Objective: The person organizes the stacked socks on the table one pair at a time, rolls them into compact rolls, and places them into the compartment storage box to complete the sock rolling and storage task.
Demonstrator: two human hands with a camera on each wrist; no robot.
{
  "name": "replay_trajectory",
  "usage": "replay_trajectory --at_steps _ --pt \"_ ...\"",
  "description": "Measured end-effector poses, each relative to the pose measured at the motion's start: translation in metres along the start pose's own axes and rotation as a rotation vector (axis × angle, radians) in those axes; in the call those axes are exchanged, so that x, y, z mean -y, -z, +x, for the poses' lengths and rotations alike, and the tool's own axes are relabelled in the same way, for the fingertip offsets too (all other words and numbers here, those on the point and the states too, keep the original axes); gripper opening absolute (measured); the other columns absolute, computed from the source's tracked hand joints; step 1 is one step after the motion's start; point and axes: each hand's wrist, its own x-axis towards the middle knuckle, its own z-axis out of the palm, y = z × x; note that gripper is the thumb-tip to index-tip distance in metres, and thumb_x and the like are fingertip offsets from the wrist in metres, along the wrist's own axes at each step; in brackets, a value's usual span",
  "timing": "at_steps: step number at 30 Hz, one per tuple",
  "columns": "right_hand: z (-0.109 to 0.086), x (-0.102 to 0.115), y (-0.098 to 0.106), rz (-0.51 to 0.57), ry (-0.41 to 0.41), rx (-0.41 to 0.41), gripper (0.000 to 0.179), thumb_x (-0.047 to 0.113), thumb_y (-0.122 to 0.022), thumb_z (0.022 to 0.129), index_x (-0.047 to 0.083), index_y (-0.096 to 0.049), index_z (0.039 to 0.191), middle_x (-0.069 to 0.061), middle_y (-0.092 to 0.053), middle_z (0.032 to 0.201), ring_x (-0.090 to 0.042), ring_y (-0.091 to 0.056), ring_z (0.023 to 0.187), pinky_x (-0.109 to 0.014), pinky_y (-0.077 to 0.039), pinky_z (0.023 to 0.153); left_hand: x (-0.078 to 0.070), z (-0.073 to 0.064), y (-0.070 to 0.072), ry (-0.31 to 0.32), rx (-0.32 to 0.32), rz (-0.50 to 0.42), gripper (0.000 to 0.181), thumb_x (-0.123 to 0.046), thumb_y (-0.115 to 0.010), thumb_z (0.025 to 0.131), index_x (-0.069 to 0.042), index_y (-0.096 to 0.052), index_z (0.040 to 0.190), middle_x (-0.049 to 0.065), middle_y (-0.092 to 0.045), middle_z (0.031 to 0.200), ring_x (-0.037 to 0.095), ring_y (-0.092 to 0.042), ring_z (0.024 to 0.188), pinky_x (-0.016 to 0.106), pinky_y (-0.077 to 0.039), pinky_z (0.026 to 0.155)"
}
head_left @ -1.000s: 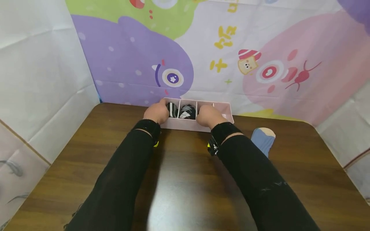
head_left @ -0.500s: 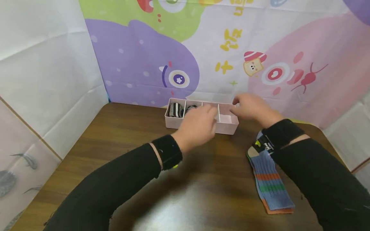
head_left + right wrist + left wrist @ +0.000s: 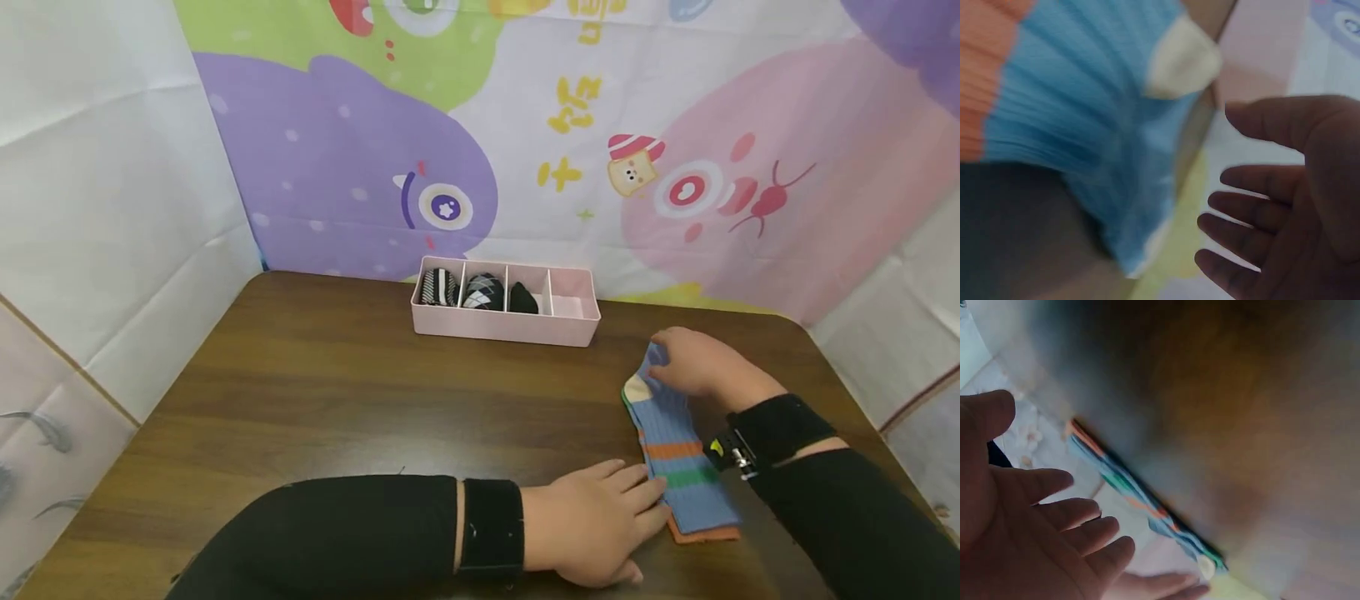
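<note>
A pair of blue ribbed socks (image 3: 678,479) with orange and green stripes and a cream heel lies flat on the right of the table, one sock on the other. My left hand (image 3: 600,521) is at their left edge near the cuffs, fingers straight and spread. In the left wrist view, the left hand (image 3: 1035,531) shows an unoccupied palm. Over the toe end is my right hand (image 3: 701,362); in the right wrist view, the right hand (image 3: 1285,206) has loosely extended fingers, with a gap between them and the sock (image 3: 1085,94).
A pink divided box (image 3: 506,327) stands against the back curtain. From the left, its compartments hold a striped sock bundle (image 3: 439,287), an argyle bundle (image 3: 484,292) and a black bundle (image 3: 522,298). Its rightmost compartment shows a bare floor. Printed curtains surround the wooden table (image 3: 337,392).
Both hands have left the pink box and moved right and toward the body, to the blue socks. The box and its bundles now show uncovered.
</note>
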Motion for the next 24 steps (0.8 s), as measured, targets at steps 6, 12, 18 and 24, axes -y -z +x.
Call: replay_trajectory --at_steps 6,12,18,24 --pt "0.011 -0.009 -0.022 0.043 0.031 0.079 0.063 0.03 -0.065 0.091 -0.014 -0.048 0.133 -0.034 -0.05 0.133 -0.049 -0.048 0.121 -0.059 -0.042 0.096 0.005 0.015 -0.001 0.08 0.083 -0.078 0.077 -0.074 -0.024 0.091 -0.037 -0.003 0.155 -0.013 0.008 0.161 0.011 0.008 0.147 0.033 -0.006 0.119" --pt "0.014 -0.012 -0.025 0.052 0.049 0.022 0.059 0.024 -0.067 0.09 -0.014 -0.05 0.131 -0.034 -0.052 0.131 -0.049 -0.048 0.12 -0.059 -0.041 0.097 0.005 0.021 -0.001 0.07 0.152 -0.142 0.072 -0.074 -0.024 0.091 -0.045 0.0 0.152 -0.02 0.01 0.159 0.007 0.011 0.146 0.033 -0.003 0.119" --pt "0.015 -0.01 -0.025 0.052 0.057 0.023 0.058 0.022 -0.067 0.09 -0.014 -0.049 0.132 -0.034 -0.052 0.13 -0.048 -0.05 0.119 -0.058 -0.043 0.095 0.004 0.03 0.005 0.047 0.021 -0.122 0.068 -0.072 -0.031 0.092 -0.039 -0.024 0.152 -0.012 -0.025 0.153 0.012 -0.013 0.145 0.034 -0.014 0.118" --pt "0.015 -0.008 -0.025 0.04 0.034 0.046 0.058 0.023 -0.068 0.09 -0.014 -0.049 0.131 -0.033 -0.054 0.128 -0.048 -0.051 0.117 -0.057 -0.044 0.094 0.001 0.043 0.017 0.037 -0.099 -0.133 0.059 -0.069 -0.037 0.093 -0.034 -0.036 0.141 -0.014 -0.039 0.129 0.006 -0.042 0.12 0.027 -0.035 0.103"
